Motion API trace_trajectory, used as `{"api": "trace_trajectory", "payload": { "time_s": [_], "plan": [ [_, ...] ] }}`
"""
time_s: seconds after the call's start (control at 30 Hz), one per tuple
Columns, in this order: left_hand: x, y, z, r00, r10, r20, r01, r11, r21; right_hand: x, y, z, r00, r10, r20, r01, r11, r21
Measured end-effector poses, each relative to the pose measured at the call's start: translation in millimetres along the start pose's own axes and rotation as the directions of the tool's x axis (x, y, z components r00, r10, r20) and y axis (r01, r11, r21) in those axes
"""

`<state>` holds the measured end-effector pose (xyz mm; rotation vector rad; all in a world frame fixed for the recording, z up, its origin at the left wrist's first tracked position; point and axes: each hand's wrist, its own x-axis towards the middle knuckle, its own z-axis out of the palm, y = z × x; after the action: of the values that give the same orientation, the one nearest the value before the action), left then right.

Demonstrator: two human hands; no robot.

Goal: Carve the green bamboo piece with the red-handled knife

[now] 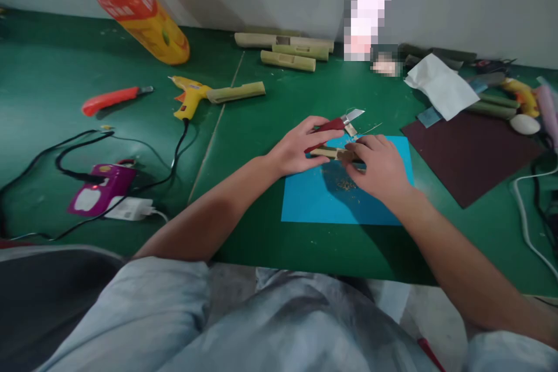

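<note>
My left hand (296, 148) is closed around a knife with a dark red handle (332, 125), its pale blade pointing up and to the right. The same hand's thumb and fingers also rest at the left end of a short split bamboo piece (322, 153). At the right end of that piece, my right hand (379, 165) grips with bent fingers, which partly cover it. Both hands are over a blue sheet (305, 203) with brown shavings (346, 184) scattered on it. A small pale chip (351, 130) lies just beyond the fingers.
A yellow glue gun (192, 96), a bamboo piece (238, 93) and a red-handled cutter (115, 99) lie to the left. Behind them stands a tilted drink bottle (143, 17). Cables run around a purple power strip (102, 186). Notched bamboo (288, 61) and dark sandpaper-like sheet (466, 157) lie nearby.
</note>
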<state>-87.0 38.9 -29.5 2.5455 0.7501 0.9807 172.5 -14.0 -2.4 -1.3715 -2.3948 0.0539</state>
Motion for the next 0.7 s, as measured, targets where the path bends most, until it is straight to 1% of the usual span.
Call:
{"api": "trace_trajectory", "payload": {
  "time_s": [0.13, 0.27, 0.4, 0.47, 0.53, 0.6, 0.7],
  "plan": [
    [-0.8, -2.1, -2.8, 0.998, -0.003, -0.063, 0.002, 1.0, -0.007, 8.3, -0.6, 3.8, 1.0, 0.005, 0.027, -0.008, 0.993, 0.12],
    [-0.2, 3.2, -3.8, 0.994, -0.003, -0.106, 0.002, 1.0, -0.013, 14.0, -2.3, 8.1, 0.998, -0.003, 0.063, -0.009, 0.982, 0.189],
    [1.6, 12.7, -4.6, 0.988, 0.015, -0.153, -0.019, 1.0, -0.022, 16.5, -6.1, 9.0, 0.999, -0.016, 0.04, 0.003, 0.953, 0.301],
    [2.0, 16.8, -6.1, 0.984, -0.032, -0.176, 0.023, 0.998, -0.054, 16.9, -6.6, 7.0, 1.0, -0.007, 0.024, -0.002, 0.929, 0.371],
    [2.6, 19.8, -8.5, 0.971, -0.12, -0.205, 0.099, 0.989, -0.112, 17.4, -5.5, 3.4, 0.999, 0.038, -0.008, -0.03, 0.887, 0.461],
    [4.9, 21.6, -11.6, 0.944, -0.202, -0.262, 0.15, 0.967, -0.205, 18.1, -3.2, -0.5, 0.991, 0.127, -0.042, -0.081, 0.82, 0.567],
    [12.3, 23.4, -16.8, 0.885, -0.277, -0.374, 0.145, 0.928, -0.343, 20.3, 2.0, -4.4, 0.951, 0.299, -0.079, -0.156, 0.685, 0.712]
  ]
}}
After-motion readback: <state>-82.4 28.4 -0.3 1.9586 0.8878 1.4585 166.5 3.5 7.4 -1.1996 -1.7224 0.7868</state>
